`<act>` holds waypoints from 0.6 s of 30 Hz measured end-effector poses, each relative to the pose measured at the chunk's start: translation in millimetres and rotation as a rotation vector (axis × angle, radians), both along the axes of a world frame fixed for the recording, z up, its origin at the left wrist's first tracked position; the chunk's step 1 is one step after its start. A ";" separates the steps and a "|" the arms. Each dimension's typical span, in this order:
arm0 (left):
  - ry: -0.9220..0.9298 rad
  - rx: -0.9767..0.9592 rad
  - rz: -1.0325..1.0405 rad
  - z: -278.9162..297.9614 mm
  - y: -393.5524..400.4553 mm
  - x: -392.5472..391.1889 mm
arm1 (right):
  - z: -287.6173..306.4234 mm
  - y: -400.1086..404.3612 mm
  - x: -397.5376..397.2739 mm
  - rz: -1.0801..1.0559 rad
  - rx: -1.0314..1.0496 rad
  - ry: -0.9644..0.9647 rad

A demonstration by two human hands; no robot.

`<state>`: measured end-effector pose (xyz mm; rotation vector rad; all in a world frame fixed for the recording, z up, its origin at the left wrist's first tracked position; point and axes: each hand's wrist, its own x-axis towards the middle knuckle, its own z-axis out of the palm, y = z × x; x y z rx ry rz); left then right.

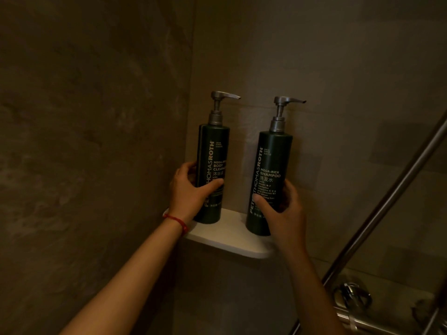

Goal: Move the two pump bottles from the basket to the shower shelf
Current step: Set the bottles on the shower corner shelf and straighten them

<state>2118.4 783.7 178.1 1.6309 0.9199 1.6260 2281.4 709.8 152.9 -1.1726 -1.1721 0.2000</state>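
Both forearms were bare, with no sleeve reaching into view on either side. The left hand [187, 189] carried no ring that could be seen, and its wrist wore a thin red cord bracelet [176, 221], knotted or beaded at the near right end. The right hand [285, 213] and its wrist wore nothing. Fingernails, where visible on the thumbs, were short and plain.
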 end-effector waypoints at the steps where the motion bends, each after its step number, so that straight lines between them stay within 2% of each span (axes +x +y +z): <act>1: -0.006 -0.019 -0.052 1.2 -0.8 -1.5 | 0.3 -0.1 0.4 0.003 -0.001 0.004; 6: -0.066 -0.189 -0.284 4.0 2.6 -12.0 | 1.9 -1.5 1.5 0.055 -0.010 0.039; 10: -0.034 -0.245 -0.346 5.5 7.2 -16.8 | 2.0 -2.2 1.2 0.091 -0.019 0.051; 13: -0.030 -0.223 -0.354 3.7 4.0 -13.8 | 2.4 -3.0 1.5 0.116 -0.028 0.058; 18: -0.011 -0.150 -0.254 -3.9 -2.4 -3.1 | -1.7 -5.9 0.7 0.111 -0.053 0.046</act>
